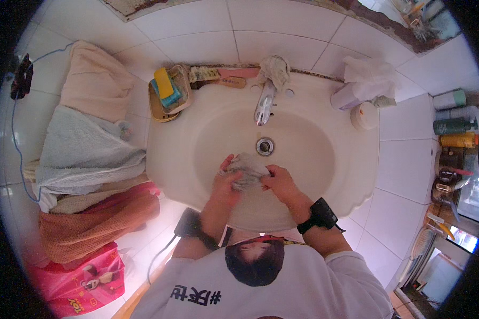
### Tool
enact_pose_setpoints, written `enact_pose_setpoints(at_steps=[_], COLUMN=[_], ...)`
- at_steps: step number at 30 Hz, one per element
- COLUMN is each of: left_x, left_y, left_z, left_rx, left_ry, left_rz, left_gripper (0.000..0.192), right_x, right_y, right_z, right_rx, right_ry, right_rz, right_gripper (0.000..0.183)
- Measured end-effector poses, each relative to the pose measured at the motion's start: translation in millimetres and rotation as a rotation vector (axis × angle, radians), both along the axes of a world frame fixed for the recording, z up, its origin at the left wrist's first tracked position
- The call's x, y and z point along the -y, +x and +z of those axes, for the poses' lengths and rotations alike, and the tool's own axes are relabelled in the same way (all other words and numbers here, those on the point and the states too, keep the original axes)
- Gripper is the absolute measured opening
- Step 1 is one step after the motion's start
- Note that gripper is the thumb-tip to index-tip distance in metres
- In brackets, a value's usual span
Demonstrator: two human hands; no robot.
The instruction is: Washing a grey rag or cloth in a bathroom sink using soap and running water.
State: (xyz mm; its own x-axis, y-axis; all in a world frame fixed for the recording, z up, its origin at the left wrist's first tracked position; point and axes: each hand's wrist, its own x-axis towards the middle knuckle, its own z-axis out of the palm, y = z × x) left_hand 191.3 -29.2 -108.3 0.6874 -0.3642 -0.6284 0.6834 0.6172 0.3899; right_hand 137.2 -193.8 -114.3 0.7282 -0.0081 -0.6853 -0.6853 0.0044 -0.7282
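Observation:
Over the front part of a white ceramic washbasin (319,159), both of my hands hold a crumpled, light grey cloth (249,171). My left hand (226,181) grips its left side, slightly blurred, with a finger showing at the upper edge. At the cloth's right edge, my right hand (278,181) pinches it between thumb and fingers. The round metal drain (265,146) lies just beyond the cloth. Above the drain, a chrome faucet (265,104) points towards me, and another crumpled cloth (274,71) is draped over its back. No running water can be made out.
A soap dish (185,93) with yellow and blue sponges and a wooden-handled brush (231,82) sit at the back left. A tissue pack (345,97) and a round jar (364,116) stand at the back right. Towels (92,147) hang left; bottles (451,126) line the right side.

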Motion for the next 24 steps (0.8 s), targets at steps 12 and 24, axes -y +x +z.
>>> enact_pose_setpoints(at_steps=[12,24], left_x=[16.0,20.6], left_y=[-6.9,-16.1], left_z=[7.1,8.2], left_rx=[0.061,-0.049], left_ry=[0.205,-0.095], left_rz=[-0.205,-0.064], left_gripper=[0.053,0.034], right_x=[-13.8,-19.2], right_y=[7.4,7.6], right_z=[23.5,13.6], right_rx=[0.097,0.575], right_ry=[0.428,-0.612], right_rz=[-0.321,-0.168], right_gripper=[0.033,0.022])
